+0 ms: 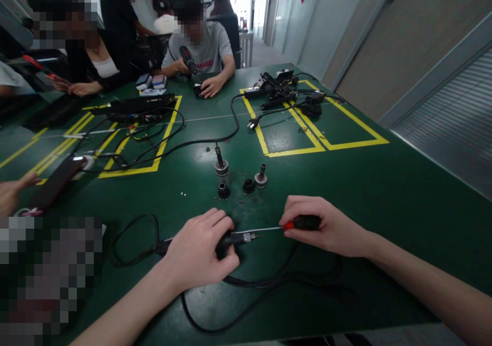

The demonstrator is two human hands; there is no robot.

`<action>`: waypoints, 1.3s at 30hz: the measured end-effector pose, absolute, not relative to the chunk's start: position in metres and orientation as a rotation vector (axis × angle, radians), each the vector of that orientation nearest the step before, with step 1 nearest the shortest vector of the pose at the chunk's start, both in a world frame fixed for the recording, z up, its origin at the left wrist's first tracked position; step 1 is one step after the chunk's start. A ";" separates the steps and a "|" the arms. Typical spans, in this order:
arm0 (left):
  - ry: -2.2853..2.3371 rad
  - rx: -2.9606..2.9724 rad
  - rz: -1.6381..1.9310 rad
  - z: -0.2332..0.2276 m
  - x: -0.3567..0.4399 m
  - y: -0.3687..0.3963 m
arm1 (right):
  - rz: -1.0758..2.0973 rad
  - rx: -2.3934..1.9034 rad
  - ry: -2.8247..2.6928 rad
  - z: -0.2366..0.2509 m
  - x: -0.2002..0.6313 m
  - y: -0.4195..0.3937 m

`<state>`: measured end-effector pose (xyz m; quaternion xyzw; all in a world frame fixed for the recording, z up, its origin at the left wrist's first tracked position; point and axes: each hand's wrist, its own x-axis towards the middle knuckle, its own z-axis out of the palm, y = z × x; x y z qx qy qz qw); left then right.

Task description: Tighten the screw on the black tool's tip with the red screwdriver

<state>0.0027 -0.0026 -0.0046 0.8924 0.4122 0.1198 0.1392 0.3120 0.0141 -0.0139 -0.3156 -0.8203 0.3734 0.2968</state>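
Observation:
My left hand [205,246] is wrapped around a black corded handheld tool [237,238], which lies low over the green table. A metal collar and thin pin stick out of the tool's right end. In my right hand [326,225] is a screwdriver [307,223] with a red and black handle. Its shaft points left along the tool, and its tip is hidden by my left hand. Beyond my hands stand a metal cylinder with a shaft [222,167], a smaller metal part with a stem [261,177] and two black caps [223,190], [248,185].
Black cable [230,323] loops under and around my hands. Yellow tape [295,151] marks boxes on the green table [403,197], with tangled black gear [280,87] at the back. A co-worker opposite holds a black tool [188,59]. Another person's hand [15,192] shows at left.

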 end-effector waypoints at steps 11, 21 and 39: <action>1.199 2.570 0.324 -0.002 0.004 -0.002 | 0.853 -0.904 -2.294 -0.015 0.308 0.012; 1.203 2.564 0.298 -0.003 0.005 -0.003 | 0.848 -0.921 -2.270 -0.013 0.312 0.013; 1.230 2.555 0.273 0.000 0.005 -0.004 | 0.931 -0.956 -2.303 -0.011 0.313 0.013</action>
